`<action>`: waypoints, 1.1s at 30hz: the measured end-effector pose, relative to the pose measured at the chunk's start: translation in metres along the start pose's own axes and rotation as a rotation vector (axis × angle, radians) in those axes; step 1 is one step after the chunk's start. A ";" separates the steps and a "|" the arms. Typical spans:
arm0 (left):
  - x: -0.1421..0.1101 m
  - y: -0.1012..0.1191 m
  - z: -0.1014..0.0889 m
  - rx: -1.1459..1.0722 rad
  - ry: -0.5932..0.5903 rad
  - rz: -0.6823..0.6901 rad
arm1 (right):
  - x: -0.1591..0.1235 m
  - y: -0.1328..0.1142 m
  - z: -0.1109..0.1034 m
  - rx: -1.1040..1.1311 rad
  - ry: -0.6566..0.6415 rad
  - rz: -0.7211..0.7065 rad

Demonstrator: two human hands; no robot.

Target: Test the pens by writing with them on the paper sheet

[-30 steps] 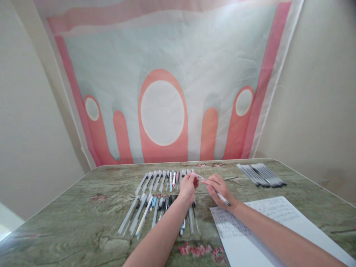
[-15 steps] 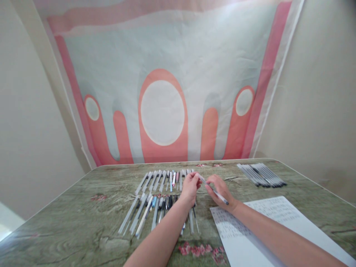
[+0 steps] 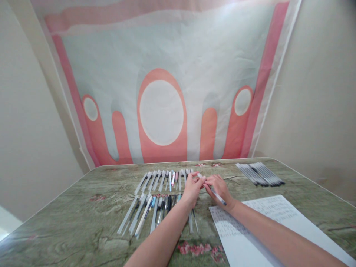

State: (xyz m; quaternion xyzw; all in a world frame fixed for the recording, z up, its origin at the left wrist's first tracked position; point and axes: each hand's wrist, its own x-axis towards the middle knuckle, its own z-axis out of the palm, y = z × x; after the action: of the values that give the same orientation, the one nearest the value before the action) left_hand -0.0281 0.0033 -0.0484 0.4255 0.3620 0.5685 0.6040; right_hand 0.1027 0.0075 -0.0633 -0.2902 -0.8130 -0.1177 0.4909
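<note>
Over the middle of the table (image 3: 69, 222), a pen (image 3: 217, 194) pinched at two spots

The pen slants between the hands, its dark end toward the near right. Thumb and finger of the left hand (image 3: 193, 188) pinch its far end; the right hand (image 3: 218, 186) pinches it further along, fingers curled. Just beside the right hand lies a written sheet (image 3: 275, 205). To the left are a far row of pens (image 3: 162, 181) and a near row of pens (image 3: 143, 220), while a bundle of clear pens (image 3: 260, 174) rests at far right

green table (image 3: 69, 207) with pink flower print, coral-and-grey backdrop (image 3: 228, 59), white paper (image 3: 250, 237)
</note>
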 end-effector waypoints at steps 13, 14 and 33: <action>-0.002 0.005 0.003 -0.072 -0.024 -0.001 | -0.002 0.000 -0.003 -0.014 0.019 -0.064; -0.003 0.006 0.004 -0.067 -0.025 0.000 | -0.002 0.000 -0.003 -0.013 0.021 -0.066; 0.010 0.007 -0.007 -0.059 0.122 0.080 | 0.005 0.004 0.003 0.122 -0.099 0.175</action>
State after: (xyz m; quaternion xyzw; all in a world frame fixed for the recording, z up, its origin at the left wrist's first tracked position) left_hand -0.0362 0.0137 -0.0439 0.3861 0.3639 0.6273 0.5701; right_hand 0.1018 0.0140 -0.0610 -0.3353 -0.8132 -0.0102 0.4755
